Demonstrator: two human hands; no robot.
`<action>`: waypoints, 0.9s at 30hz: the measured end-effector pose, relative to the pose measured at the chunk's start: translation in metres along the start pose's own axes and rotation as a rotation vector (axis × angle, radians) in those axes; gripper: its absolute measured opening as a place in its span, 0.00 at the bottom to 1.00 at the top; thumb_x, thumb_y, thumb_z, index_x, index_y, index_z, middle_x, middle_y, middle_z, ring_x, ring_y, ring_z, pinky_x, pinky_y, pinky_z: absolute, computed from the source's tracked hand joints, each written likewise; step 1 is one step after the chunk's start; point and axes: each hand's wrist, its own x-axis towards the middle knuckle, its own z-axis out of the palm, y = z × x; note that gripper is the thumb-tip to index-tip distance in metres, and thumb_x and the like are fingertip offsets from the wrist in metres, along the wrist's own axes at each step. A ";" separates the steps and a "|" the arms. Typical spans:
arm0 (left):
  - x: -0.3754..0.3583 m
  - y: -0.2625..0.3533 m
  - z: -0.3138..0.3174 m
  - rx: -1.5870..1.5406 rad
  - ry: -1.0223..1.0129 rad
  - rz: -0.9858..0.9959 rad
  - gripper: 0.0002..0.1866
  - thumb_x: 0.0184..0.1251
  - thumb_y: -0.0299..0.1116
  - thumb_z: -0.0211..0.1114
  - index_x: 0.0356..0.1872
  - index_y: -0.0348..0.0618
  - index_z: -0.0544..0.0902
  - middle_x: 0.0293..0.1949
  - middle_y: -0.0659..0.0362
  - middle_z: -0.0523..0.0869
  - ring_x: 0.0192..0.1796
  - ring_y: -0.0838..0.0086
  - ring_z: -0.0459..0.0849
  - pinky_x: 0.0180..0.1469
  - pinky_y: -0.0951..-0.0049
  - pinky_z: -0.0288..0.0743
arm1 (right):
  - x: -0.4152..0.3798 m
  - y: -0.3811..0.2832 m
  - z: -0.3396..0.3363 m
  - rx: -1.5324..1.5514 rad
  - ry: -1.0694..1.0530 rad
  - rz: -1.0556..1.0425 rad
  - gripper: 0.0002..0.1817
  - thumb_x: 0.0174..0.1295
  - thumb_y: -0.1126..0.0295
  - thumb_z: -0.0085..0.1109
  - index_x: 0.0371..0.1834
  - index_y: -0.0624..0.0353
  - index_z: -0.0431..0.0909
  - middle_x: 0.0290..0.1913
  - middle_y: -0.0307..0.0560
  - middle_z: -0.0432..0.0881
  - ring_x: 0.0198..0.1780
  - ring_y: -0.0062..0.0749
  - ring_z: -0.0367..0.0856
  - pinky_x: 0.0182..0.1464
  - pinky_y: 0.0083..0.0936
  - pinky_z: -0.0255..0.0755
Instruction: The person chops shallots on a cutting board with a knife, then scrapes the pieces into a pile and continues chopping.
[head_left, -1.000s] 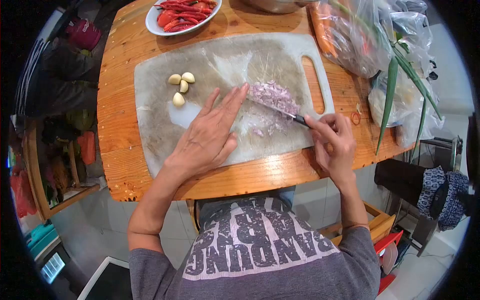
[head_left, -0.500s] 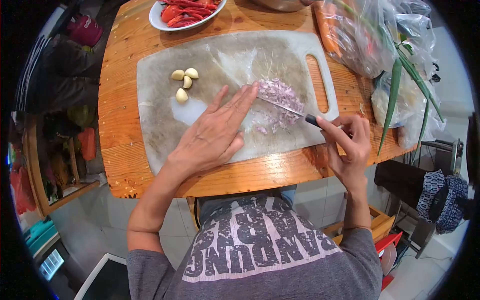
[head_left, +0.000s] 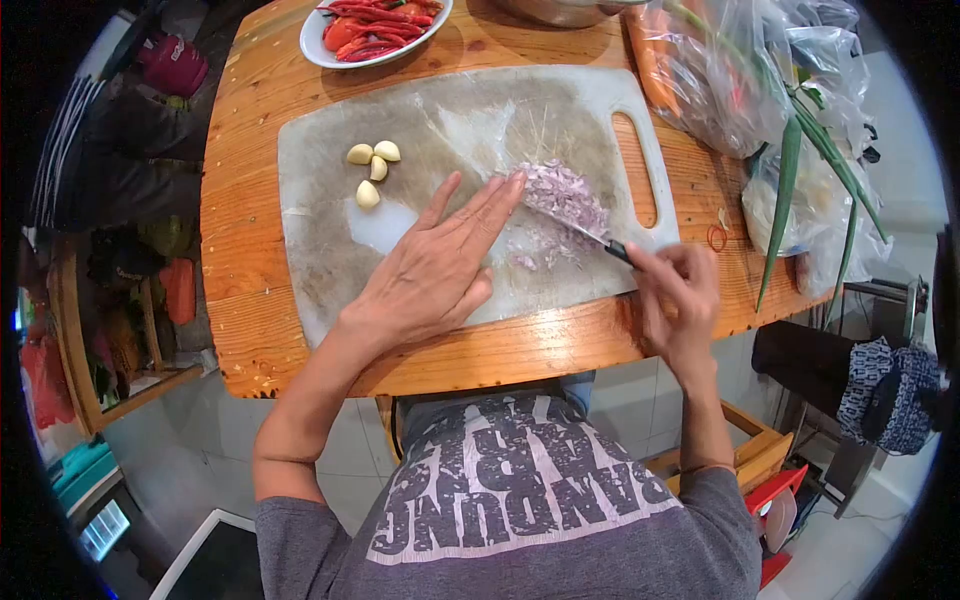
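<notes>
A grey-white cutting board (head_left: 330, 270) lies on the wooden table. Chopped shallot (head_left: 565, 195) is heaped at its right side, with loose bits below the heap. My right hand (head_left: 680, 290) is closed round the black handle of a knife (head_left: 575, 228), whose blade runs left into the shallot. My left hand (head_left: 430, 265) is stretched out flat, its fingertips resting at the blade's tip end. Several peeled garlic cloves (head_left: 368, 194) sit at the board's upper left, apart from both hands.
Beyond the board stand a white bowl (head_left: 320, 52) of red chilies and tomatoes and a metal bowl (head_left: 565, 10). Plastic bags (head_left: 730, 90) with carrots and green leaves (head_left: 787, 185) lie at the right. A red rubber band (head_left: 717, 238) is near the board's right edge.
My right hand and the knife handle have shifted slightly left and down, while my left fingertips remain by the blade tip. The view has moved a little.
</notes>
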 end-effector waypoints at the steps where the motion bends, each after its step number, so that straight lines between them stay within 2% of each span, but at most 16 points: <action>1: 0.001 0.000 0.003 -0.003 0.011 0.004 0.52 0.56 0.26 0.58 0.84 0.36 0.44 0.84 0.48 0.56 0.85 0.59 0.56 0.87 0.47 0.35 | 0.003 0.001 -0.001 0.034 0.003 0.017 0.27 0.47 0.82 0.72 0.53 0.47 0.92 0.35 0.39 0.78 0.35 0.34 0.71 0.35 0.29 0.69; 5: 0.003 0.000 0.002 0.041 0.020 -0.005 0.52 0.56 0.27 0.57 0.84 0.35 0.44 0.84 0.47 0.56 0.85 0.59 0.56 0.87 0.46 0.34 | 0.011 -0.004 -0.014 -0.066 -0.008 -0.080 0.26 0.49 0.82 0.72 0.54 0.48 0.92 0.37 0.40 0.79 0.35 0.34 0.71 0.35 0.29 0.69; 6: 0.002 0.000 0.003 0.038 0.027 0.002 0.52 0.57 0.27 0.57 0.84 0.35 0.44 0.84 0.47 0.56 0.85 0.58 0.56 0.87 0.46 0.34 | 0.013 0.003 -0.008 -0.021 -0.025 -0.052 0.26 0.50 0.82 0.72 0.53 0.47 0.92 0.36 0.39 0.79 0.35 0.33 0.71 0.34 0.29 0.68; 10: 0.002 -0.001 0.001 0.052 0.027 -0.002 0.51 0.58 0.28 0.56 0.84 0.35 0.44 0.84 0.47 0.56 0.85 0.58 0.56 0.86 0.46 0.33 | 0.021 -0.004 -0.023 -0.143 -0.025 -0.126 0.25 0.50 0.82 0.71 0.53 0.46 0.91 0.38 0.41 0.79 0.38 0.37 0.75 0.37 0.31 0.72; 14: 0.002 0.000 0.001 0.040 0.026 -0.008 0.51 0.58 0.29 0.56 0.84 0.34 0.44 0.84 0.46 0.56 0.85 0.57 0.56 0.86 0.45 0.33 | 0.030 0.011 -0.012 -0.051 -0.087 -0.028 0.22 0.53 0.82 0.68 0.50 0.47 0.92 0.40 0.44 0.81 0.42 0.41 0.77 0.41 0.35 0.73; 21: 0.004 0.000 0.000 0.018 0.028 -0.022 0.51 0.57 0.28 0.57 0.84 0.33 0.45 0.84 0.47 0.56 0.85 0.56 0.57 0.86 0.45 0.34 | 0.029 0.004 -0.018 -0.135 0.011 -0.188 0.26 0.49 0.84 0.69 0.53 0.47 0.92 0.39 0.41 0.80 0.40 0.39 0.74 0.41 0.31 0.71; 25: 0.002 0.000 0.001 0.012 0.018 0.000 0.51 0.56 0.28 0.57 0.84 0.33 0.45 0.84 0.47 0.56 0.84 0.57 0.58 0.86 0.46 0.35 | 0.013 0.008 -0.006 -0.043 -0.023 -0.054 0.27 0.49 0.83 0.70 0.54 0.46 0.92 0.39 0.41 0.80 0.40 0.37 0.73 0.40 0.31 0.70; 27: 0.003 0.000 0.001 0.010 0.022 0.000 0.51 0.56 0.28 0.57 0.84 0.33 0.46 0.84 0.48 0.56 0.84 0.57 0.58 0.86 0.46 0.35 | 0.006 0.001 -0.007 -0.108 -0.002 -0.085 0.26 0.50 0.84 0.69 0.53 0.48 0.91 0.39 0.41 0.80 0.39 0.37 0.72 0.39 0.30 0.69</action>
